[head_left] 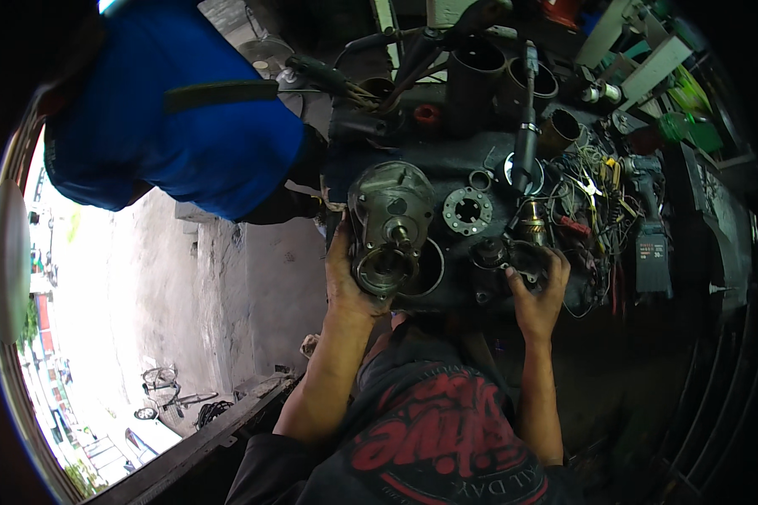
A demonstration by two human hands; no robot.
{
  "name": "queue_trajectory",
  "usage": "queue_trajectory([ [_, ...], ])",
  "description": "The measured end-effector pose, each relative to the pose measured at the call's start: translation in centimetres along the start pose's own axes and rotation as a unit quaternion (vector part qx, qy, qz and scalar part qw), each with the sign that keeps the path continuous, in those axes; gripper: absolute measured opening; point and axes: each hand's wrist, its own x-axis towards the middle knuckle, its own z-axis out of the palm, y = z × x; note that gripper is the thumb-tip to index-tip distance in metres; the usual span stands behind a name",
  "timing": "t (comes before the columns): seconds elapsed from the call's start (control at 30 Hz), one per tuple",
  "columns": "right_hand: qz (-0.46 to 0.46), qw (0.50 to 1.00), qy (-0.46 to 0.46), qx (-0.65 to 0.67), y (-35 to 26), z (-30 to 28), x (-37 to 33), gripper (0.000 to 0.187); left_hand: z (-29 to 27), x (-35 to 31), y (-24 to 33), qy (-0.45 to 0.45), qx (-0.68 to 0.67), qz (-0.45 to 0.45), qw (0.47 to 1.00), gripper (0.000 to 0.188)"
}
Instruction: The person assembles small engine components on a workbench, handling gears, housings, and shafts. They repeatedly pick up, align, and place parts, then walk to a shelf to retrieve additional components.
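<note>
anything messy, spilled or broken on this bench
The tangled wires stand out: they lie in a loose, crisscrossing heap beside the cordless power tool, looking disorderly. The metal housing in the left hand looks grimy. No spill is evident; dim light leaves damage hard to rule out.

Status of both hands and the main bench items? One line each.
Left hand: gripping the grey metal housing
Grey metal housing: held, shaft end exposed
Right hand: on the dark metal part, grip unclear
Dark metal part: touched
Round plate with holes: lying flat
Wires: tangled
Large black cylinder: upright, open-topped
</note>
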Motion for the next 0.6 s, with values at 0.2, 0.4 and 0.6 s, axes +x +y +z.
queue_trajectory([
  [0.2, -0.014, 0.999, 0.002, -0.033, -1.4, -0.5, -0.5, 0.066, 1.0, -0.4, -0.5, 0.016, 0.019, -0.016, 1.000, 0.050],
  [0.4, 0.021, 0.978, -0.055, 0.200, -8.2, -1.4, -3.5, 0.082, 1.8, -0.8, -1.4, 0.017, 0.019, -0.001, 1.000, 0.048],
  [0.6, 0.009, 0.959, -0.189, 0.213, -14.2, 3.3, -3.4, 0.135, 1.2, -2.6, -3.5, -0.128, 0.164, 0.119, 0.971, 0.053],
])
